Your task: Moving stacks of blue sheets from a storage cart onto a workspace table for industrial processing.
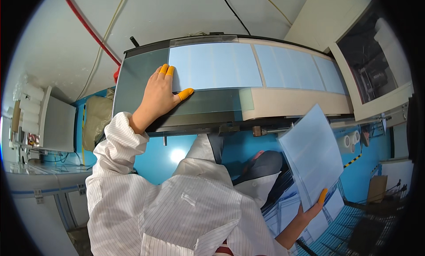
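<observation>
Held sheet (312, 154) upright, long axis vertical

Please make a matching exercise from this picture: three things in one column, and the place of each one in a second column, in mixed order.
Things:
1. left hand
2. right hand
3. row of pale blue sheets

Places:
A. low on the right, gripping a stack of sheets
B. on the beige belt, right of the glass plate
C. flat on the edge of a blue sheet

Pairs: 1-C, 2-A, 3-B

Pale blue sheets (215, 65) — orange finger cots (185, 94), white pinstriped sleeve (116, 145), blue floor (155, 156).
</observation>
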### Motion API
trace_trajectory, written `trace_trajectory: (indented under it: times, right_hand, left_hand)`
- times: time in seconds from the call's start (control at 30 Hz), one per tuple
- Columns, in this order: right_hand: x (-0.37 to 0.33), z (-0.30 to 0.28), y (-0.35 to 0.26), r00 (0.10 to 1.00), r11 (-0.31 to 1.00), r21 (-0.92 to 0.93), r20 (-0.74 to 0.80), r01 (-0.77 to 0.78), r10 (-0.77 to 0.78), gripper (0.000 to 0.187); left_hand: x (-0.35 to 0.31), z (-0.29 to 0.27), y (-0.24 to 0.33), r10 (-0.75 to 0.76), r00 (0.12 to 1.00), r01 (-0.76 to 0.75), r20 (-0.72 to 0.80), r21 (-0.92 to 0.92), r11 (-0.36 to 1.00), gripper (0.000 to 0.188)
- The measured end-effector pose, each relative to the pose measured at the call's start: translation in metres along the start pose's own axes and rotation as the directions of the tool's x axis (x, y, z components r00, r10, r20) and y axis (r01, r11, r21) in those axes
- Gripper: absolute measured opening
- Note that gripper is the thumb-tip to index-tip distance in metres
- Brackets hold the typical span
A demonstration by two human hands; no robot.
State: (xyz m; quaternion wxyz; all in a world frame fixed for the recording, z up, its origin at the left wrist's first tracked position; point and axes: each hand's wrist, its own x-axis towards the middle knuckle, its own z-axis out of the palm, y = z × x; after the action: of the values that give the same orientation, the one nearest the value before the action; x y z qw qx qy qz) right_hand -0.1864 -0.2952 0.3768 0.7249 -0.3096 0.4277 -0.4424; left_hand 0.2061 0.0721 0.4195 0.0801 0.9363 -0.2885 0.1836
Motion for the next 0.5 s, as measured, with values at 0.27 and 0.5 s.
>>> trace_trajectory:
  times: [0.27, 0.5]
  right_hand:
    - [-0.028, 0.022, 0.006, 0.999, 0.998, -0.039, -0.011, -0.051, 0.050, 0.042]
    - [-0.032, 0.025, 0.020, 0.985, 0.988, 0.007, 0.076, -0.157, 0.156, 0.042]
  left_hand:
    - [0.012, -0.002, 0.019, 0.073, 0.997, -0.073, -0.010, -0.003, 0.997, 0.073]
    - [0.016, 0.005, 0.021, 0.122, 0.992, -0.127, -0.041, -0.140, 0.982, 0.063]
